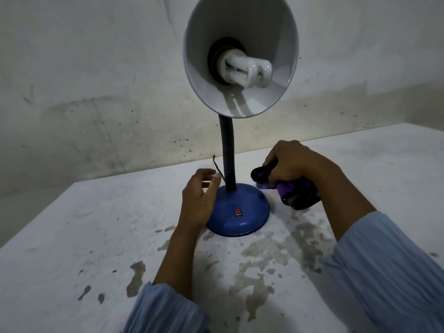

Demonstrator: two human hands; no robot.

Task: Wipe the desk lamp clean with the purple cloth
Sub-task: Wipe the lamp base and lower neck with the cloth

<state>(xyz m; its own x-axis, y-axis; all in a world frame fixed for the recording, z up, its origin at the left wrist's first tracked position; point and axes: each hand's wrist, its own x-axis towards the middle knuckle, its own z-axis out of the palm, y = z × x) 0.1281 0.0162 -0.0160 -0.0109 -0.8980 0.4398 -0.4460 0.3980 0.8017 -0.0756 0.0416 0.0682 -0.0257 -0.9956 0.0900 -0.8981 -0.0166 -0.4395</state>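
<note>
On a white, paint-chipped table set against a stained wall stands the desk lamp, its domed blue base resting flat on the tabletop with a small red rocker switch on the near side. No brand name, label or lettering can be read anywhere on the lamp or switch. A dark flexible neck rises from the base to a pale shade tilted toward the camera, showing a white coiled bulb inside. The left hand rests against the left edge of the base, fingers loosely curled and half open, holding nothing. The right hand is closed around the bunched purple cloth, just right of the base beside the neck. Both forearms wear light blue sleeves. A thin dark cord trails behind the base.
</note>
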